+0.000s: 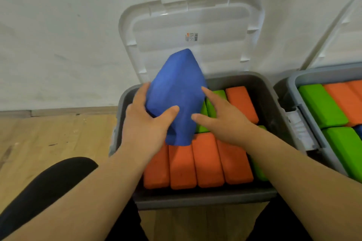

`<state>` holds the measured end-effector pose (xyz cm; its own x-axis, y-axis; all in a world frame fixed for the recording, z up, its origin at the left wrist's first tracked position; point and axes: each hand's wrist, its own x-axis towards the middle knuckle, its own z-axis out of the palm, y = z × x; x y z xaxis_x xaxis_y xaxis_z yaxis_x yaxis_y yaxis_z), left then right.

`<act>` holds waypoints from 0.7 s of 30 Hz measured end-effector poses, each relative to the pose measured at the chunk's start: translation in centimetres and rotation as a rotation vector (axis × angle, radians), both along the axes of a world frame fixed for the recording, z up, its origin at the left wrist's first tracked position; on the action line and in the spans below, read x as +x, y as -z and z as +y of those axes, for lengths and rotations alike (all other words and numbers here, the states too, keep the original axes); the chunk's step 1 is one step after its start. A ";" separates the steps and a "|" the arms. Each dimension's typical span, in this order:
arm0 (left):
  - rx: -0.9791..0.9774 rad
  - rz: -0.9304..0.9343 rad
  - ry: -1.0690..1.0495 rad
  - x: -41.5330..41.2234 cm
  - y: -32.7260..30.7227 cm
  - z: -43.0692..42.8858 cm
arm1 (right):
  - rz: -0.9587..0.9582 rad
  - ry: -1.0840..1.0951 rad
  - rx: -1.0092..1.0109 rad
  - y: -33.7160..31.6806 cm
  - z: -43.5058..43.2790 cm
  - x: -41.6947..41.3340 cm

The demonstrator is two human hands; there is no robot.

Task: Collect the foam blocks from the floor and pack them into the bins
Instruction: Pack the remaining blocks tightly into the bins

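over on the left the pale wooden floor [39, 139] is showing, and a black-clad knee [49, 188] is poking in at the bottom. the left hand [145, 125] is gripping the blue foam block [176, 92], thumb lying across its front face and fingers curling round the left edge. that block is hanging tilted in the air over the open grey plastic bin [195, 199], with its lower end just above the row of orange foam blocks [195, 162] sitting side by side in the near part of the bin. the bin's translucent white lid [195, 21] is standing up behind it, in front of the white wall [58, 25]. the right hand [223, 121] is lying open against the block's right side, fingers straight, with the thumb tip and index tip touching the foam and not wrapping it. under that hand a couple of green foam blocks [212, 107] and another orange block [242, 103] are lying at the far end of the bin. at the far right a second grey bin [291, 86] is sitting just beside the first, holding more green blocks [321, 105] and more orange blocks [344, 100]
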<state>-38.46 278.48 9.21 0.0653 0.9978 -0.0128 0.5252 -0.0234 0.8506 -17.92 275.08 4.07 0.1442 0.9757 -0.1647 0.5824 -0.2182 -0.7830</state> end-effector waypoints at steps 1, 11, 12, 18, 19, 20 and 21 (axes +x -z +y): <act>0.028 0.032 -0.018 -1.1 -0.8 0.5 | -0.103 -0.056 -0.003 0.6 0.0 -0.4; 0.184 0.166 -0.078 -4.9 -3.1 1.0 | -0.575 -0.356 -0.360 6.2 -0.1 -2.4; 0.174 0.163 -0.065 -4.9 -3.2 1.1 | -0.612 -0.369 -0.373 6.7 -0.3 -2.5; 0.124 0.305 0.154 -5.0 -2.8 0.6 | -0.619 -0.358 -0.393 6.7 0.1 -3.3; 0.112 0.343 0.183 -5.3 -2.9 0.7 | -0.613 -0.355 -0.398 6.7 0.2 -3.4; 0.102 0.361 0.193 -5.5 -3.2 0.9 | -0.612 -0.358 -0.403 6.6 0.2 -3.5; 0.098 0.368 0.187 -5.7 -3.7 1.1 | -0.615 -0.364 -0.410 6.5 0.3 -3.5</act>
